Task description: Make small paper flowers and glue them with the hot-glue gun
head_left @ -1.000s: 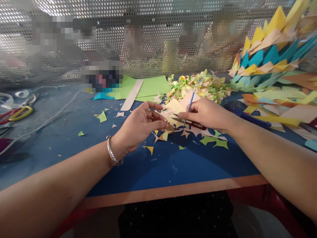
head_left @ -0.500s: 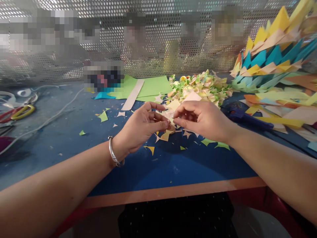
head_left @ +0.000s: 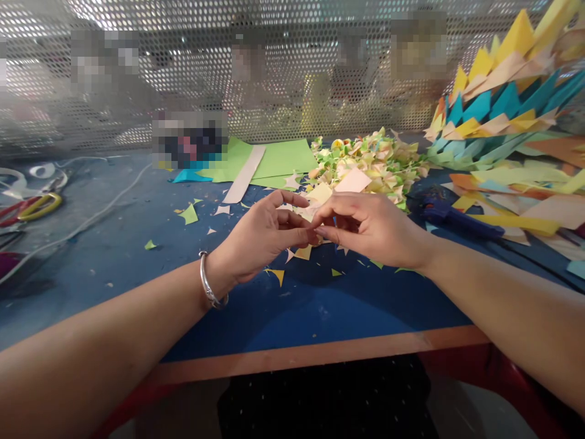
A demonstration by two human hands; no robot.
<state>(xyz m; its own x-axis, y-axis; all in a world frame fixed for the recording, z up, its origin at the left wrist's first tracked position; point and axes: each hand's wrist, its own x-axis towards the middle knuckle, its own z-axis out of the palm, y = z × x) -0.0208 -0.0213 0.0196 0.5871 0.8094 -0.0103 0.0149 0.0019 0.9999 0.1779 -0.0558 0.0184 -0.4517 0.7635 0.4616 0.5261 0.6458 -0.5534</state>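
Note:
My left hand (head_left: 269, 235) is closed in a pinch above the blue table, thumb against fingertips. Fingertip to fingertip with it, my right hand (head_left: 365, 228) pinches too. What lies between the fingers is hidden and too small to make out. Under and around both hands are cut paper scraps, among them a yellow scrap (head_left: 276, 277) and a green scrap (head_left: 189, 214). A pale pink paper piece (head_left: 354, 180) lies just beyond my right hand, at the foot of a heap of small paper flowers or curls (head_left: 379, 158).
Green paper sheets (head_left: 287, 157) and a pale paper strip (head_left: 245, 175) lie behind my hands. A blue glue gun (head_left: 461, 219) rests at right, near a layered paper model (head_left: 498, 103). Scissors (head_left: 41, 206) and a white cord (head_left: 105, 204) are at left. Perforated metal mesh (head_left: 283, 110) stands behind.
My right hand has moved left and its fingertips now meet those of my left hand. The left hand has stayed nearly in place.

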